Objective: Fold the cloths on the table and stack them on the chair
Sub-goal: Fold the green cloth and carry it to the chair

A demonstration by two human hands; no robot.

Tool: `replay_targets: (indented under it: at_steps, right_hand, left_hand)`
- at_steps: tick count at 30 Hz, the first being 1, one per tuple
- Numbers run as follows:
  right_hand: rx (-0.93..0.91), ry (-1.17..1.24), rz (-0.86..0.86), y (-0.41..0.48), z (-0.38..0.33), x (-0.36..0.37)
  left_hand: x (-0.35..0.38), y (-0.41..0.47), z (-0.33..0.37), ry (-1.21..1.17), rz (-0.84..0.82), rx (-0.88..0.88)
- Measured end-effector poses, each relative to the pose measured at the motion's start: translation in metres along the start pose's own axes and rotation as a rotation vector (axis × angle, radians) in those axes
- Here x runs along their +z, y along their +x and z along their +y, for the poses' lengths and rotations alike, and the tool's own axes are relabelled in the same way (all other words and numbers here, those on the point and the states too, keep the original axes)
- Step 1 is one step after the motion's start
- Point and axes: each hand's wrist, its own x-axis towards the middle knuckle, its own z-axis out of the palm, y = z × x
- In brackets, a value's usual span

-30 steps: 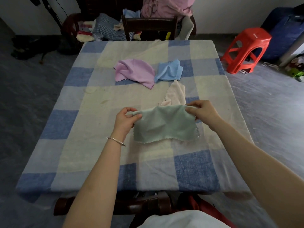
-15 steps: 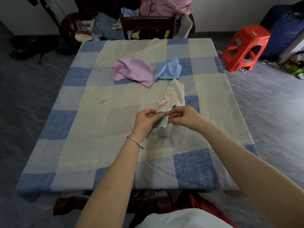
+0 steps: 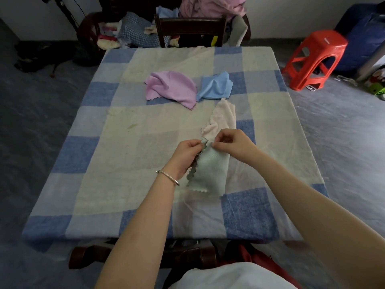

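A pale green cloth (image 3: 211, 172), folded in half, hangs over the middle of the checked table (image 3: 104, 163). My left hand (image 3: 186, 156) pinches its left edge near the top corner. My right hand (image 3: 233, 146) pinches the top corner from the right. A cream cloth (image 3: 224, 117) lies crumpled just beyond my hands. Farther back lie a purple cloth (image 3: 171, 87) and a light blue cloth (image 3: 215, 86), both unfolded. A dark wooden chair (image 3: 190, 28) stands at the table's far edge.
Heaped clothes (image 3: 210, 6) sit behind the far chair, and more fabric (image 3: 135, 33) lies on a seat at the back left. A red plastic stool (image 3: 314, 59) stands on the floor to the right. A dark chair (image 3: 187, 254) is under the near table edge.
My hands came together from holding the green cloth spread wide, folding it in half. The cloth now hangs as a narrow strip between them.
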Motion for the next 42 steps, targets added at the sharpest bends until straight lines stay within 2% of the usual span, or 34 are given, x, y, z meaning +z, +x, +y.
replay_targets:
  at_steps: [3,7,10,12,15,17,21,23,28,31,34,37,42]
  right_hand:
    - [0.050,-0.017,-0.003,0.002,0.000,-0.002]
    - [0.168,-0.138,0.028,0.005,0.019,0.006]
    - [0.285,-0.170,0.074,0.003,0.044,0.015]
    - [0.355,-0.158,0.090,0.001,0.059,0.020]
    - [0.447,-0.077,0.177,-0.001,0.074,0.024]
    - [0.480,-0.038,0.219,-0.002,0.078,0.025]
    - [0.531,0.092,0.231,0.001,0.080,0.023]
    - [0.571,0.112,0.191,0.005,0.080,0.023]
    - [0.603,0.000,0.166,0.006,0.089,0.029]
    - [0.569,-0.026,0.171,0.003,0.095,0.033]
    - [0.506,-0.030,0.194,0.001,0.097,0.035]
    - [0.447,0.079,0.208,0.001,0.096,0.035]
    - [0.447,0.508,0.103,0.000,0.088,0.030]
  left_hand:
    - [-0.004,0.001,0.002,-0.033,-0.037,-0.109]
    - [-0.012,0.007,-0.014,0.020,-0.042,-0.368]
    - [-0.017,0.007,-0.037,0.276,-0.018,-0.420]
    - [-0.019,0.004,-0.049,0.441,-0.056,-0.407]
    - [-0.021,0.002,-0.065,0.502,-0.134,-0.394]
    - [-0.021,0.003,-0.070,0.413,-0.097,-0.357]
    - [-0.018,0.012,-0.070,0.006,0.127,-0.351]
    - [-0.018,0.018,-0.069,-0.012,0.176,-0.352]
    - [-0.016,0.025,-0.075,0.114,0.303,-0.330]
    - [-0.015,0.024,-0.081,0.109,0.291,-0.302]
    - [-0.012,0.019,-0.084,0.408,0.278,-0.188]
    - [-0.006,0.019,-0.085,0.669,0.263,-0.060]
    - [0.001,0.028,-0.082,0.671,0.199,-0.004]
